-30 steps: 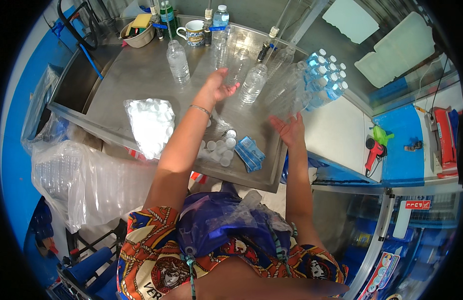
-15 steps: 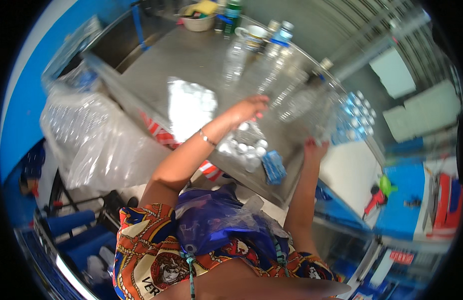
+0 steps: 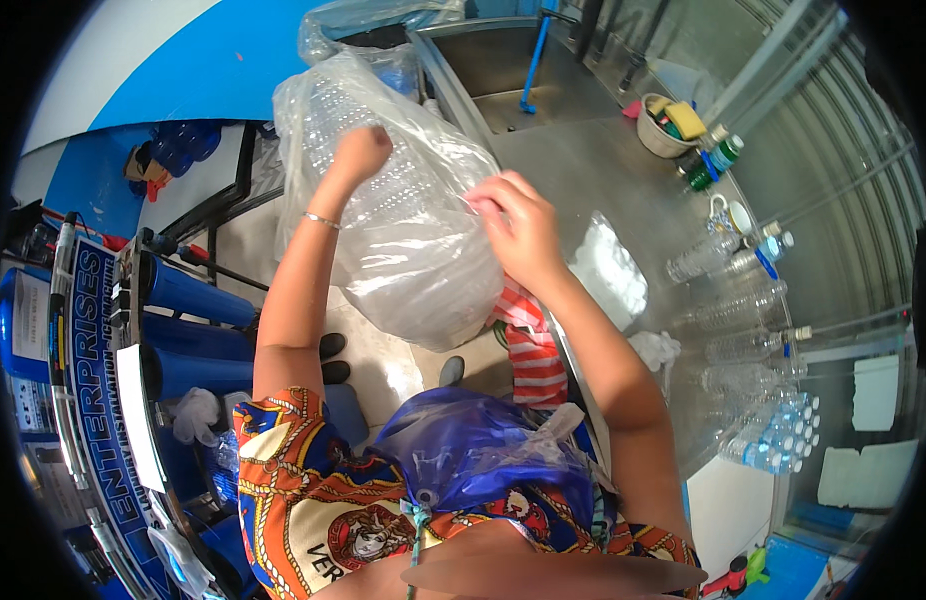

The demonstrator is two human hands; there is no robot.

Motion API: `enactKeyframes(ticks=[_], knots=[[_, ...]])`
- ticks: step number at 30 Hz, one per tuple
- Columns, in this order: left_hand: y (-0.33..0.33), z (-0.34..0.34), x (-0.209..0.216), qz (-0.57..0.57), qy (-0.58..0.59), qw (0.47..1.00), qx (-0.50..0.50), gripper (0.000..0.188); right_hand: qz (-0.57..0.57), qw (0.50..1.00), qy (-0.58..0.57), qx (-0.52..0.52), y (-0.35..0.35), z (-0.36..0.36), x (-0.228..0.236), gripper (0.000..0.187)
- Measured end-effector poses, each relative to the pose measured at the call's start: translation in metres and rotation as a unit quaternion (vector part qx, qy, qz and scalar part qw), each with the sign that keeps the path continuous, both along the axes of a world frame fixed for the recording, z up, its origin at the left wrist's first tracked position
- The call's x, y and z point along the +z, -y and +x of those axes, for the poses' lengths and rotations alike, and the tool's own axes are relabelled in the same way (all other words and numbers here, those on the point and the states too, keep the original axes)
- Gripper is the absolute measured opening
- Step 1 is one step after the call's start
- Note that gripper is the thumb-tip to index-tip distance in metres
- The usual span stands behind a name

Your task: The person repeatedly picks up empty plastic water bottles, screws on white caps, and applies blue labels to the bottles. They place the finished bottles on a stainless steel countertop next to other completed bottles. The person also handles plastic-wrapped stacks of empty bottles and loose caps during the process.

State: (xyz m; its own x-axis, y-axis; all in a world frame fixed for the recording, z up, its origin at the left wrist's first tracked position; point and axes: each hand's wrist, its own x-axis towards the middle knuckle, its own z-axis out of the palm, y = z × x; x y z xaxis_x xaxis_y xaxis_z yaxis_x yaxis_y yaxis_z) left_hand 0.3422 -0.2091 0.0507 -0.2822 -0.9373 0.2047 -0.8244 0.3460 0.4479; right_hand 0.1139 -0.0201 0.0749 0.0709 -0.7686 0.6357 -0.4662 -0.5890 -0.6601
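A big clear plastic bag [image 3: 413, 270], bulging with what look like clear bottles, stands to the left of the steel counter. My left hand [image 3: 363, 155] is closed in a fist against the bag's upper left side, apparently gripping the film; its fingertips are hidden. At the bag's right side, my right hand [image 3: 518, 220] pinches the plastic between thumb and fingers. Beside my right forearm, a shiny silvery sheet or pouch [image 3: 610, 268] lies on the steel counter [image 3: 573, 165].
Along the counter's far right edge are several clear bottles [image 3: 733, 302], a cluster of white-capped bottles [image 3: 773, 435], a mug [image 3: 728, 215] and a basin [image 3: 663, 135] with sponges. A sink [image 3: 498, 75] lies ahead. Blue cylinders [image 3: 198, 290] stand at left; red-striped cloth [image 3: 535, 350] hangs by the counter.
The view has turned left. Both my hands have moved from above the counter to the big plastic bag, where they have closed on it.
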Motion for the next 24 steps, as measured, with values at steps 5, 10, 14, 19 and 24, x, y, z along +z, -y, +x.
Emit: enactKeyframes(ticks=[5,10,14,19,24], knots=[[-0.005,0.036,-0.117,0.062,0.127,0.975,-0.169,0.044,0.225,0.92,-0.306,0.095,0.104,0.057,-0.054,0.019],[-0.023,0.038,-0.149,0.048,0.107,0.988,-0.097,0.058,0.491,0.681,-0.476,0.263,0.102,0.054,-0.096,0.038],[-0.023,0.029,-0.137,0.09,0.135,0.982,-0.092,0.06,0.408,0.741,-0.508,0.166,0.072,0.045,-0.112,0.043],[-0.031,0.008,-0.125,0.125,0.202,0.969,-0.065,0.06,0.382,0.812,-0.44,0.032,0.056,0.032,-0.133,0.043],[-0.028,0.021,-0.119,0.074,0.137,0.987,-0.046,0.057,0.263,0.839,-0.475,0.037,0.05,0.016,-0.144,0.061]])
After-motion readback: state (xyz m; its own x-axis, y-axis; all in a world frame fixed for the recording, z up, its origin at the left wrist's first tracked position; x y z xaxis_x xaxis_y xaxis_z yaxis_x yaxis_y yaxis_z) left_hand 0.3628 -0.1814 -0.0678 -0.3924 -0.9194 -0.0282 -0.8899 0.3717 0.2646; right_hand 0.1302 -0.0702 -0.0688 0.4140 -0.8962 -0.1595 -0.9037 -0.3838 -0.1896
